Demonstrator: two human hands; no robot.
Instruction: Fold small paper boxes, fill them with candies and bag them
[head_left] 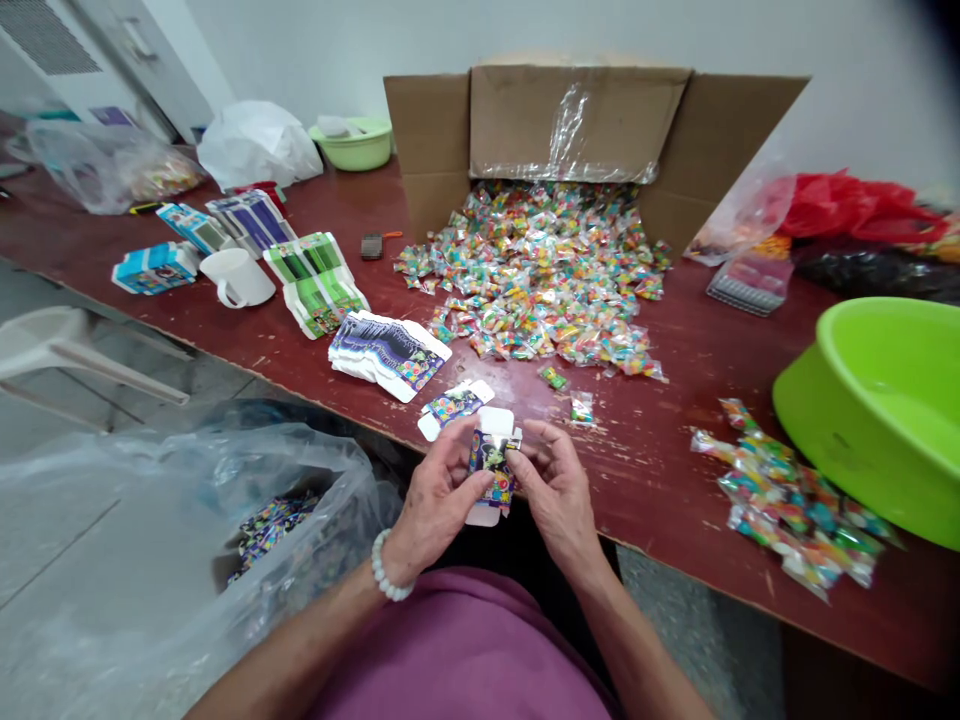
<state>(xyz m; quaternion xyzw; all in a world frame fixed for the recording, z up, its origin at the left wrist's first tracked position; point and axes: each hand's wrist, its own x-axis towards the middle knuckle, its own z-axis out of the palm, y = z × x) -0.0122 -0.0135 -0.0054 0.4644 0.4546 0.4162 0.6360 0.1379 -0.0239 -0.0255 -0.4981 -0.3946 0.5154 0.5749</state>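
Note:
Between both hands, just off the table's front edge, is a small printed candy box [493, 462] with white end flaps sticking out at top and bottom. My left hand [444, 488] grips its left side, thumb across the front. On the other side my right hand [553, 488] holds the right edge, its thumb near the upper corner. Beyond the hands lies a flat purple carton [456, 402]. A stack of similar flat cartons [390, 352] fans out behind it. Two wrapped candy packets, one a green packet [553, 378] and one a clear packet [582, 408], lie near my right hand.
A large heap of wrapped candies [547, 280] spills from a cardboard box [570, 125]. To the right are a green basin [862, 400] and loose packets [795, 495]. Green cartons [319, 280] and a white mug [238, 278] stand left. A plastic bag [300, 540] hangs below.

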